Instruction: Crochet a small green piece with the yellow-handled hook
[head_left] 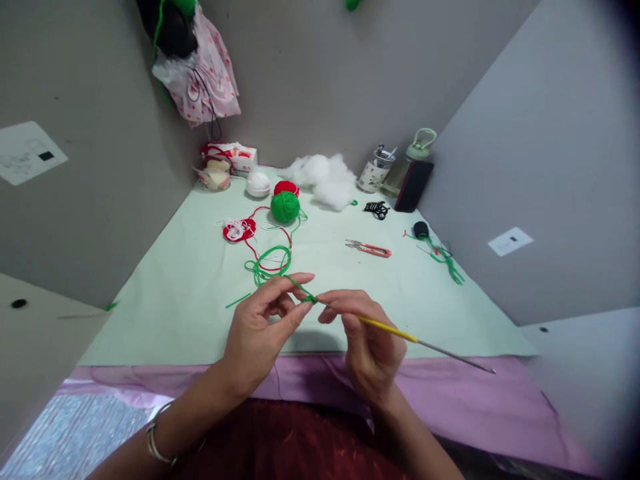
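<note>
Between thumb and fingers, my left hand (267, 317) pinches a small piece of green crochet work (310, 299). A strand of green yarn (299, 285) runs from it over my left index finger. My right hand (370, 340) is closed around the yellow grip of a crochet hook (387, 327). The hook's near tip meets the green piece, and its other metal end points out to the right. Loops of green yarn lie on the table just beyond my left hand, with the green yarn ball (285, 207) farther back.
Orange thread snips (370, 249) lie right of centre. White stuffing (325, 180), a white yarn ball (258, 185), a pen cup (376, 172), a bottle (406, 167) and a phone (414, 187) stand along the back. A black claw clip (377, 211) sits before them. Grey partitions enclose the table.
</note>
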`<move>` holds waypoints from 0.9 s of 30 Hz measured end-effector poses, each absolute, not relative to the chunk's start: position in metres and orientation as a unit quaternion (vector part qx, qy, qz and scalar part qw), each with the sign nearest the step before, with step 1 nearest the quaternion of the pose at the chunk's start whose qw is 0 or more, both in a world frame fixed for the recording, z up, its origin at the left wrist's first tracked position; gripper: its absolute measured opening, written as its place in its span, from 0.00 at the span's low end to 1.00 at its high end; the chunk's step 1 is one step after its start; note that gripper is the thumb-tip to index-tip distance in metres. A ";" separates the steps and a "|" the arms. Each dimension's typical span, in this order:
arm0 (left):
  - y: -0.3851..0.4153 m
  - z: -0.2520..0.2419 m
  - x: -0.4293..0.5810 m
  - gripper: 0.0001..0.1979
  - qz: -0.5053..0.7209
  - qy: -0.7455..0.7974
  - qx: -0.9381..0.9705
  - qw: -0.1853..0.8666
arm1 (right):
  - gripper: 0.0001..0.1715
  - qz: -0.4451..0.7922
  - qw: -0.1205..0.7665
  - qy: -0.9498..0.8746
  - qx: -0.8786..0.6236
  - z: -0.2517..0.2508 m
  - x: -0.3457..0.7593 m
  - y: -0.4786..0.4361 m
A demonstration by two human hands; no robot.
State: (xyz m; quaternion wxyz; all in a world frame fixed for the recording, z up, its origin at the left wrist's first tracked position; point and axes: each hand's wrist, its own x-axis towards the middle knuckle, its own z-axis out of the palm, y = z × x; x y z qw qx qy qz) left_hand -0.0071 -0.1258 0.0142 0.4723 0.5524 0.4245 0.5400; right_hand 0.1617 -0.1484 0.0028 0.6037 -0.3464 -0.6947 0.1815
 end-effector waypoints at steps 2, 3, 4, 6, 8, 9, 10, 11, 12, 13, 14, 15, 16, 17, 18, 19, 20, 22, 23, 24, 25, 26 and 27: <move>-0.126 0.013 -0.007 0.14 0.553 0.418 0.573 0.437 | 0.17 0.203 0.612 -0.681 -0.347 0.001 0.161 -0.148; -0.126 0.013 -0.007 0.14 0.559 0.414 0.581 0.422 | 0.17 0.215 0.618 -0.672 -0.347 0.001 0.160 -0.148; -0.125 0.012 -0.007 0.14 0.563 0.412 0.587 0.410 | 0.16 0.226 0.625 -0.662 -0.348 0.000 0.159 -0.147; -0.124 0.011 -0.008 0.14 0.563 0.410 0.594 0.403 | 0.16 0.241 0.638 -0.644 -0.346 -0.001 0.158 -0.146; -0.123 0.010 -0.009 0.15 0.555 0.411 0.598 0.406 | 0.15 0.248 0.644 -0.636 -0.346 -0.001 0.157 -0.145; -0.122 0.010 -0.010 0.15 0.553 0.412 0.600 0.405 | 0.15 0.248 0.643 -0.635 -0.348 -0.001 0.157 -0.145; -0.122 0.010 -0.010 0.15 0.552 0.412 0.602 0.403 | 0.15 0.246 0.643 -0.635 -0.350 -0.001 0.157 -0.145; -0.121 0.011 -0.010 0.15 0.553 0.412 0.604 0.399 | 0.15 0.242 0.642 -0.637 -0.351 -0.001 0.157 -0.145; -0.121 0.011 -0.010 0.15 0.555 0.411 0.606 0.396 | 0.16 0.234 0.640 -0.642 -0.352 0.000 0.157 -0.145; -0.121 0.011 -0.010 0.14 0.557 0.411 0.606 0.392 | 0.16 0.223 0.636 -0.650 -0.352 0.000 0.157 -0.145; -0.122 0.011 -0.010 0.14 0.560 0.412 0.605 0.388 | 0.16 0.206 0.629 -0.662 -0.352 0.001 0.157 -0.145; -0.122 0.011 -0.009 0.14 0.563 0.414 0.603 0.385 | 0.15 0.186 0.619 -0.676 -0.353 0.000 0.157 -0.146; -0.123 0.011 -0.008 0.14 0.568 0.416 0.599 0.382 | 0.15 0.161 0.606 -0.692 -0.356 0.000 0.157 -0.147; -0.123 0.010 -0.007 0.13 0.573 0.420 0.593 0.379 | 0.14 0.133 0.593 -0.708 -0.361 -0.002 0.157 -0.148; -0.124 0.010 -0.006 0.13 0.579 0.424 0.585 0.377 | 0.14 0.104 0.581 -0.720 -0.366 -0.004 0.157 -0.149; -0.125 0.009 -0.005 0.13 0.583 0.428 0.579 0.376 | 0.14 0.077 0.568 -0.731 -0.370 -0.006 0.157 -0.150; -0.126 0.009 -0.005 0.13 0.587 0.431 0.574 0.374 | 0.15 0.051 0.557 -0.740 -0.373 -0.009 0.157 -0.151; -0.128 0.009 -0.004 0.13 0.591 0.434 0.576 0.361 | 0.18 0.014 0.544 -0.751 -0.374 -0.014 0.155 -0.153; -0.129 0.009 -0.005 0.13 0.592 0.433 0.583 0.349 | 0.19 0.005 0.540 -0.754 -0.374 -0.015 0.154 -0.153; -0.130 0.009 -0.005 0.13 0.594 0.431 0.590 0.335 | 0.20 0.003 0.543 -0.753 -0.371 -0.015 0.153 -0.152; -0.130 0.009 -0.005 0.13 0.596 0.429 0.596 0.326 | 0.19 0.008 0.551 -0.748 -0.369 -0.014 0.152 -0.151; -0.131 0.009 -0.005 0.12 0.597 0.428 0.596 0.324 | 0.18 0.023 0.564 -0.739 -0.368 -0.013 0.151 -0.150; -0.131 0.010 -0.005 0.12 0.597 0.429 0.589 0.335 | 0.18 0.044 0.576 -0.729 -0.368 -0.011 0.150 -0.149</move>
